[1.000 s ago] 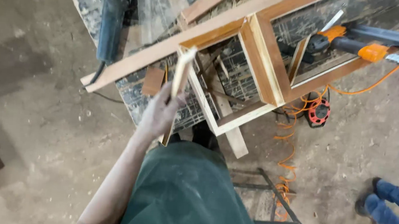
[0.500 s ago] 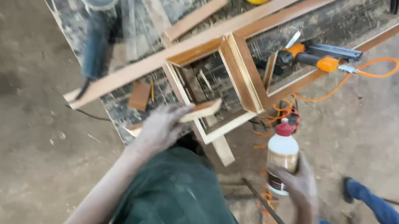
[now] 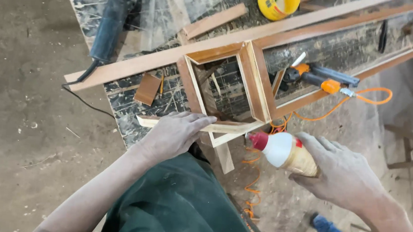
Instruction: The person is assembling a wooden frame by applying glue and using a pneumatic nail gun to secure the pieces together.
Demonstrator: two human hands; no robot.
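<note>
The left hand (image 3: 173, 135) lay pressed flat on a pale wooden strip (image 3: 225, 127) at the square frame's (image 3: 226, 85) near edge. The right hand (image 3: 342, 173) gripped a white glue bottle (image 3: 284, 151), red cap toward the strip.

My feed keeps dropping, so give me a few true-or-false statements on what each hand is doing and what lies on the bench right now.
1. The left hand presses on a wooden strip at the small frame. True.
2. The right hand holds a hammer. False: it holds a glue bottle with a red cap.
3. The bottle's cap points toward the frame. True.
4. The angle grinder lies inside the frame. False: it lies apart, at the bench's far left.
</note>
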